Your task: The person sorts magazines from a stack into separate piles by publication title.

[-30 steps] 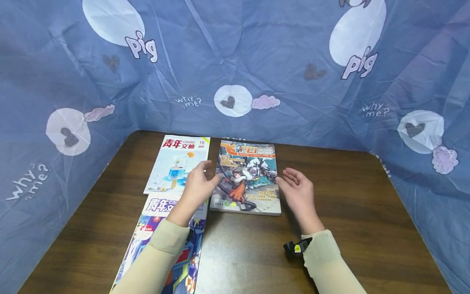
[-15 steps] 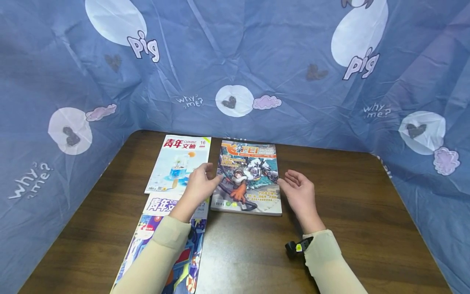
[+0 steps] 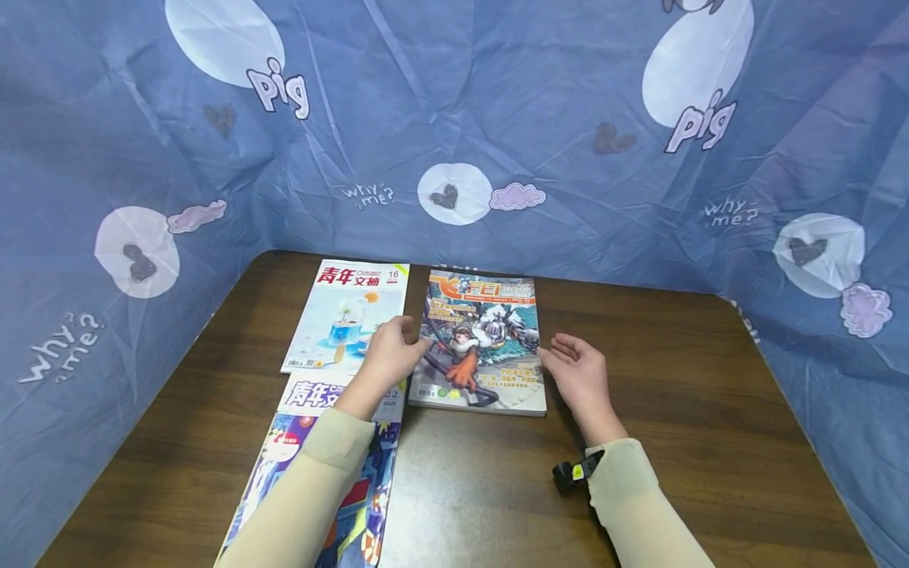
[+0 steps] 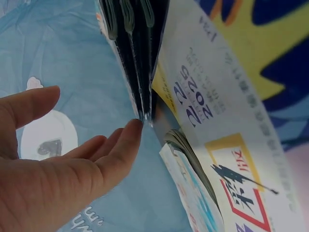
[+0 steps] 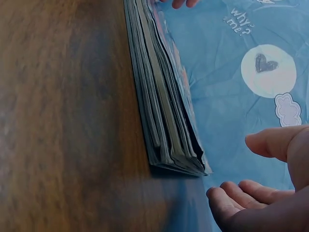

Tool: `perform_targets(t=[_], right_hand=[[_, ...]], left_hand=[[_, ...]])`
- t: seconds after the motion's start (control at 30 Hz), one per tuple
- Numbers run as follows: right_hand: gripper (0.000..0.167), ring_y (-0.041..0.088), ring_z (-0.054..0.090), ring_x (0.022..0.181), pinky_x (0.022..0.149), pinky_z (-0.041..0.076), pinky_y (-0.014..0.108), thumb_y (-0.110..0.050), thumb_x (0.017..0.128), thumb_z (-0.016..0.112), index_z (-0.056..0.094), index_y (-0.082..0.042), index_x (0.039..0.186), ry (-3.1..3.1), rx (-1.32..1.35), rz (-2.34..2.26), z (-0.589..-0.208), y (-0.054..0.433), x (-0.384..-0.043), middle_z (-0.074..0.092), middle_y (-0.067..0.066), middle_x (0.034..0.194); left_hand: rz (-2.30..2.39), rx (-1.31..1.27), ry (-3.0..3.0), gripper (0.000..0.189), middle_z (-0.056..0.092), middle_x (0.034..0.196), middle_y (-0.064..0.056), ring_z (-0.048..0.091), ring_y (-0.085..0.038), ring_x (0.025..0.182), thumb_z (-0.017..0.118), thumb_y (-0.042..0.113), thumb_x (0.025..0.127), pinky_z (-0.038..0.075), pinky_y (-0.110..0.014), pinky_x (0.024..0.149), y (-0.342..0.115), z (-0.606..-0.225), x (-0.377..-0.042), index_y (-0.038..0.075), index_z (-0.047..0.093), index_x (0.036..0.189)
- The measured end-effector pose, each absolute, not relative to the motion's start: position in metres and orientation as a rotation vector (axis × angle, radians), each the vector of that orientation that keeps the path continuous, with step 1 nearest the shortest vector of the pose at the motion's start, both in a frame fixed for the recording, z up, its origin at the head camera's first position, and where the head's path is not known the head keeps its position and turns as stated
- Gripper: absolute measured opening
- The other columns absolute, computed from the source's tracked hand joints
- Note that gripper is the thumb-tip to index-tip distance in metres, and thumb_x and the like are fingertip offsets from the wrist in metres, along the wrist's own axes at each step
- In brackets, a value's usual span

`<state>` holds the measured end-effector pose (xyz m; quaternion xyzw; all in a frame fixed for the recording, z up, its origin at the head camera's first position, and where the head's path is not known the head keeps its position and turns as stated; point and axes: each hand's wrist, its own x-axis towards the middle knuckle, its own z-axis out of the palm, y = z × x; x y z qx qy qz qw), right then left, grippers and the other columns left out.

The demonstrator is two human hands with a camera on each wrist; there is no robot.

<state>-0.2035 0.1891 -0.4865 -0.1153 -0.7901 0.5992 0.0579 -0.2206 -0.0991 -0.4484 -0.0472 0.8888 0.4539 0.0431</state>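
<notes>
FEI mag. (image 3: 483, 339) flat on table (image 3: 675, 371), between fingers of L hand (image 3: 387, 355) & R hand (image 3: 578, 379); posn. unchanged.
Over last sec. I note no clear shift in hands or mags., bar slight cam. drift; I judge layout steady, FEI mag. not yet lifted. L fingers: relaxed, thumb spread, its tip at FEI mag.'s L edge; contact can't be confirmed. R fingers: loosely bent, thumb apart, nothing pinched, just beside R edge. Ice-pop mag. (image 3: 337, 312) left of L fingers, part hidden by hand; issue-22 mag. (image 3: 294, 426) nearer wearer, partly under L sleeve (image 3: 305, 485).
</notes>
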Motion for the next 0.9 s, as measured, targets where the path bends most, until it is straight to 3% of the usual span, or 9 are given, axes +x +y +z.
perform_targets(t=[0.47, 0.9], right_hand=[[0.056, 0.036, 0.055, 0.128, 0.101, 0.048, 0.044, -0.014, 0.094, 0.073, 0.052, 0.008, 0.141, -2.515, -0.350, 1.795, -0.489, 0.185, -0.209, 0.056, 0.024, 0.138], [0.057, 0.034, 0.053, 0.130, 0.102, 0.048, 0.045, -0.014, 0.095, 0.071, 0.050, 0.007, 0.144, -2.532, -0.346, 1.847, -0.493, 0.187, -0.211, 0.054, 0.023, 0.141]], left_hand=[[1.243, -0.113, 2.750, 0.062, 0.051, 0.138, -0.035, 0.048, -0.046, 0.130, 0.068, 0.015, 0.093, 0.041, -0.052, 0.106, -0.097, -0.454, -0.232, -0.016, 0.045, 0.141], [1.240, -0.158, 2.698, 0.057, 0.051, 0.138, -0.035, 0.051, -0.045, 0.126, 0.067, 0.015, 0.093, 0.046, -0.052, 0.102, -0.091, -0.457, -0.237, -0.017, 0.049, 0.138]])
